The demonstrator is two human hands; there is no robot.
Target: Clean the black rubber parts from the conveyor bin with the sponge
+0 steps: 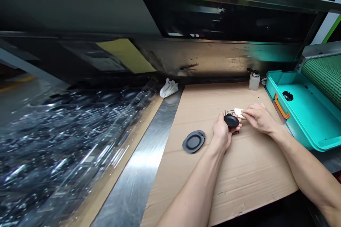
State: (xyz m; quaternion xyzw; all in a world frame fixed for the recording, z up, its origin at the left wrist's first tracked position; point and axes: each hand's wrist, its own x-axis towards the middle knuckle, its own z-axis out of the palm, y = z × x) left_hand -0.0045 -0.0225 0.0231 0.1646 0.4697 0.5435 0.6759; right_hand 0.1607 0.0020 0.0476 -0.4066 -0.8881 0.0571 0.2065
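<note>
In the head view my left hand (222,131) is closed around a small round black plastic part (231,121), its dished face turned up. Close by on the right, my right hand (257,117) pinches a small white cloth or wipe (239,112) beside that part. Whether the cloth touches the part, I cannot tell. Both hands are above a cardboard sheet (239,170). To the left of my left hand, a larger dark oval part (194,141) with a round recess lies flat on the cardboard.
A turquoise bin (314,120) with an orange latch stands at right, a round black piece (287,95) inside. A small bottle (254,81) stands at the back. Crumpled white cloth (168,88) lies near clear plastic trays (66,149) of black parts. A green conveyor belt (325,74) borders the bin.
</note>
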